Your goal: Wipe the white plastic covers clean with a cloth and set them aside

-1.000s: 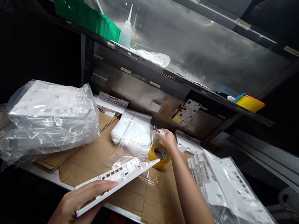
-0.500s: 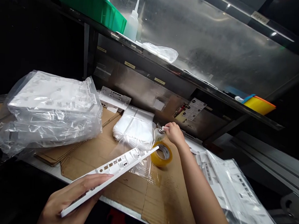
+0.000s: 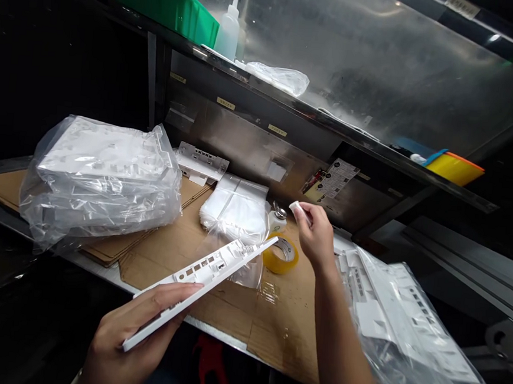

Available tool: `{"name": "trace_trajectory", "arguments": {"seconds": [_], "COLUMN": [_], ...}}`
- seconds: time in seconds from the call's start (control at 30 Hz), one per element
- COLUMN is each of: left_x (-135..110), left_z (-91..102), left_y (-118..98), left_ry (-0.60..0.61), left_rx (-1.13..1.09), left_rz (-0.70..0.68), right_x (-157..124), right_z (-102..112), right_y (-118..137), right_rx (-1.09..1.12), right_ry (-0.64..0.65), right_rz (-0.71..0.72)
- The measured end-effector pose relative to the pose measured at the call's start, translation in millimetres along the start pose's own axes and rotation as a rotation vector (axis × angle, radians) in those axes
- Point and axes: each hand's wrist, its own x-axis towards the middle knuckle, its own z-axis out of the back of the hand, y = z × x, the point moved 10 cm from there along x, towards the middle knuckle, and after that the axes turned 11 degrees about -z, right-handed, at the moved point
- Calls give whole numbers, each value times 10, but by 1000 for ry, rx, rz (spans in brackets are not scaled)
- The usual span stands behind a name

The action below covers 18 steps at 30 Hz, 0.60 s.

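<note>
My left hand [image 3: 139,328] grips a white plastic casing [image 3: 214,271] with a row of square cutouts, holding it tilted above the front of the bench. My right hand [image 3: 316,235] is closed around a small white wad [image 3: 300,211], perhaps folded cloth or paper; its kind is not clear. Just left of that hand stands a small dispenser bottle [image 3: 277,217] with a metal cap. A roll of yellow tape [image 3: 287,264] lies on the cardboard [image 3: 229,314], close beyond the casing's far tip.
A stack of bagged white plastic parts [image 3: 107,174] stands at left, with more bagged parts [image 3: 398,309] at right. Clear plastic bags [image 3: 237,205] lie mid-bench. Overhead, a shelf [image 3: 354,137] carries a green bin [image 3: 164,7], a nozzle bottle [image 3: 227,33] and a yellow container [image 3: 456,168].
My right hand has come away from the dispenser bottle's cap, back and to the right, with the white wad in it. My left hand still holds the casing; the view has shifted slightly.
</note>
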Motion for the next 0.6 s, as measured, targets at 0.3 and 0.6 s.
{"name": "trace_trajectory", "arguments": {"seconds": [0.3, 0.6], "left_x": [-18, -16], "left_z": [-132, -212], "left_y": [-160, -271], "left_ry": [72, 130], "left_rx": [40, -8], "left_rz": [-80, -114], "right_x": [-1704, -1925], "right_z": [61, 152], "right_y": [852, 986], "right_rx": [475, 474], "right_ry": [74, -57], "right_rz": [130, 245]}}
